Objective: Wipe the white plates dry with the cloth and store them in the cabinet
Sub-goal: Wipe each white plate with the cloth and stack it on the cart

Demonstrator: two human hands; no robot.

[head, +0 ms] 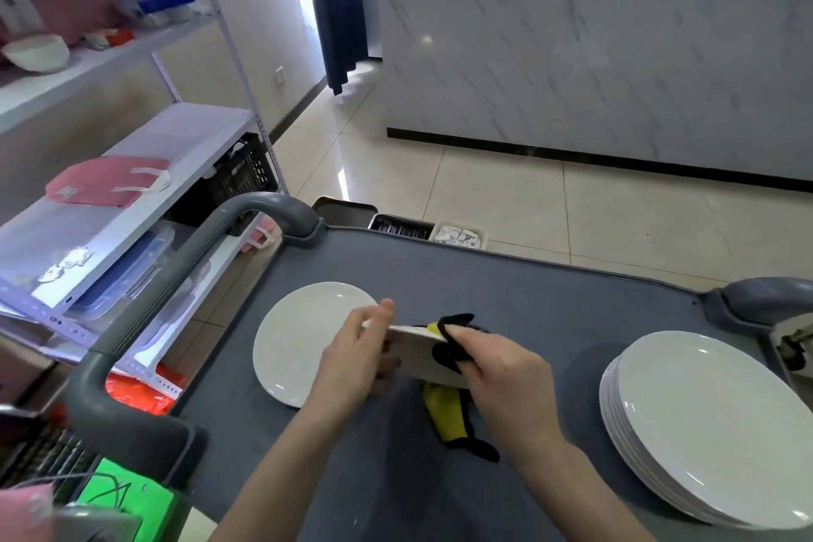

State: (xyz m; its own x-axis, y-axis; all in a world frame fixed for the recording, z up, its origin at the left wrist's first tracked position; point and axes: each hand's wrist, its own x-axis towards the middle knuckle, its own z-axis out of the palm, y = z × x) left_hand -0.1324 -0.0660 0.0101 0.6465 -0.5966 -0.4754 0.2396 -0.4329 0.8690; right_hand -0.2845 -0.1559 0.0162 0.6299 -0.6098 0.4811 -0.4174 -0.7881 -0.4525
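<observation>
Above the middle of the grey cart top (506,290), my left hand (356,361) grips a white plate (418,350) by its left edge, held tilted nearly edge-on. My right hand (497,370) presses a yellow and black cloth (448,414) around the plate's right side; the cloth hangs down to the cart. One white plate (294,343) lies flat at the left, partly behind my left hand. A stack of several white plates (704,422) sits at the right.
A white metal shelf rack (184,136) with a bowl, pink bags and boxes stands to the left. Grey cart handles (184,260) rise at the left and right ends. A marble-fronted counter (594,48) stands across the tiled floor.
</observation>
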